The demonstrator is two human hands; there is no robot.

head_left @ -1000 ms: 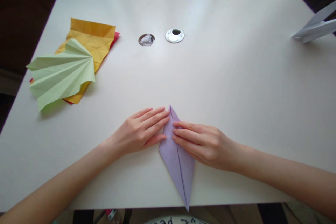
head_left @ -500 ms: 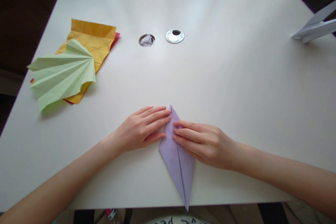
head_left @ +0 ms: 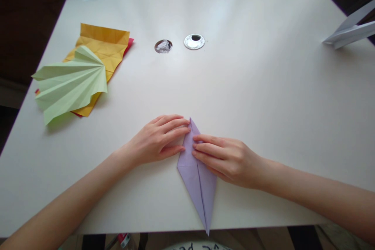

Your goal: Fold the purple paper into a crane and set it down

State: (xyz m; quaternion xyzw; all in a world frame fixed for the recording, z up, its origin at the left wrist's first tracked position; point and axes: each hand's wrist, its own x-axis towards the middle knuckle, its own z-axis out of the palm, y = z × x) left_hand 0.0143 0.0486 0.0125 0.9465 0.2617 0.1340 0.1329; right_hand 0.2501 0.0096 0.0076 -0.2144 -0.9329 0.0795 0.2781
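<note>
The folded lilac paper kite shape lies at lower centre, its lower tip overhanging the white table edge. The left hand and right hand press flat on its upper half, fingers extended, gripping nothing. At upper left, a green pleated fan rests on orange paper, apparently several stacked sheets.

Both forearms reach in from the near corners, converging. The left hand lies palm-down, fingers slightly arched. The right hand lies flat, fingers extended toward the left.
</note>
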